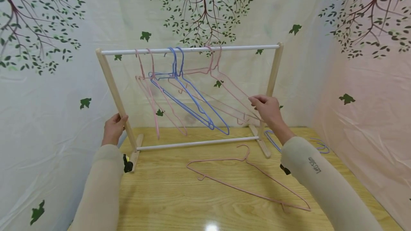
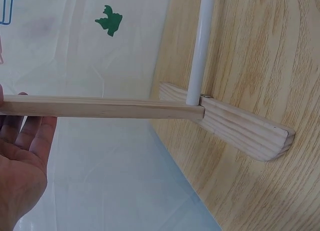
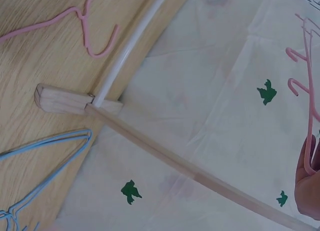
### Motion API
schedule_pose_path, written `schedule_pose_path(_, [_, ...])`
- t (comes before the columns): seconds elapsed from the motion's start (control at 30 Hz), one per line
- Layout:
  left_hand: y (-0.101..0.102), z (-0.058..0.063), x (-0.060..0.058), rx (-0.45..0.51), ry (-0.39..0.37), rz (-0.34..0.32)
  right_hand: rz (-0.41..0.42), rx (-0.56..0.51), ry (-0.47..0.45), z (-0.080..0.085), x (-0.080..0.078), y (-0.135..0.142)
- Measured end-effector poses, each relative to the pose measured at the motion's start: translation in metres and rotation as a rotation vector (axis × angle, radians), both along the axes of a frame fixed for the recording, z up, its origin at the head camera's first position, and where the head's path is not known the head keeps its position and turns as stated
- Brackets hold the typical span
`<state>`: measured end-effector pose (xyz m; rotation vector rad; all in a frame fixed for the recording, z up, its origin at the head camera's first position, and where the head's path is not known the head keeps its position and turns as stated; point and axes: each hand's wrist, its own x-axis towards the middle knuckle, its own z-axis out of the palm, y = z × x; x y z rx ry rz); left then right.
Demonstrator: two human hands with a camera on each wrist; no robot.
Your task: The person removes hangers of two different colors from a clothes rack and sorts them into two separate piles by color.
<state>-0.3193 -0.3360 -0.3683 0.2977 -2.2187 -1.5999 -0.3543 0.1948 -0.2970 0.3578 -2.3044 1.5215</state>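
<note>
Head view: at centre left, the left hand (image 1: 113, 130) curls its fingers round a wooden rack upright (image 1: 110, 81). At centre right, the right hand (image 1: 268, 109) pinches a pink clothes hanger (image 3: 309, 78).

In the head view, soft, even light covered the rack (image 1: 196, 49) and the wooden surface (image 1: 160, 188) beneath it, with a small white glare on the surface well in front of the rack. Pink hangers (image 1: 210, 70) toward the rack's right end faded into the pale backdrop (image 1: 305, 81). Both wrist views looked dimmer and greyer; lens distortion bowed the rack's post (image 3: 195, 176) in the right one.
</note>
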Motion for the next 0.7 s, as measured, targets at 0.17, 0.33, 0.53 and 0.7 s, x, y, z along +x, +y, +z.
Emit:
schedule_pose_path(0.17, [0.0, 0.001, 0.001, 0.01, -0.004, -0.006, -0.019, -0.055, 0.011, 0.002, 0.002, 0.005])
schedule_pose_path(0.33, [0.0, 0.001, 0.001, 0.016, 0.002, -0.013, -0.043, -0.074, 0.038, 0.002, 0.003, 0.013])
schedule_pose_path(0.53, [0.0, 0.0, 0.001, 0.012, 0.003, -0.019, -0.058, -0.093, 0.072, -0.002, 0.004, 0.024])
schedule_pose_path(0.7, [0.0, -0.001, 0.002, 0.017, -0.002, -0.025, -0.073, -0.107, 0.11, -0.005, 0.006, 0.035])
